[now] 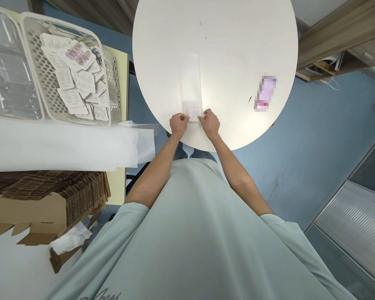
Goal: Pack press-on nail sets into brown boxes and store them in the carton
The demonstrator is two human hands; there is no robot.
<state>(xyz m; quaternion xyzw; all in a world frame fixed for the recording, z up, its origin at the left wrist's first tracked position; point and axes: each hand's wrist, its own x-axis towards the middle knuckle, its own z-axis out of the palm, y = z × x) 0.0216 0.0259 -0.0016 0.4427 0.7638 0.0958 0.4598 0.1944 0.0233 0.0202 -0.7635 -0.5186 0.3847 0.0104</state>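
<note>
A thin, see-through white strip (pixel 191 79) lies lengthwise on the round white table (pixel 231 37). Its near end looks doubled over, or has a small clear piece on it; I cannot tell which. My left hand (pixel 179 124) pinches the left corner of that end, thumb and fingertips together. At the opposite corner, my right hand (pixel 210 123) has the same closed pinch. Both hands rest close to the table's front edge.
Left stands a side table (pixel 121 83). It bears a white basket (pixel 112 83) of printed cards (pixel 71 79), clear plastic boxes (pixel 9 66), white sheets (pixel 62 143) and folded brown cartons (pixel 50 204). A blurred pinkish item (pixel 266 92) lies right on the round table.
</note>
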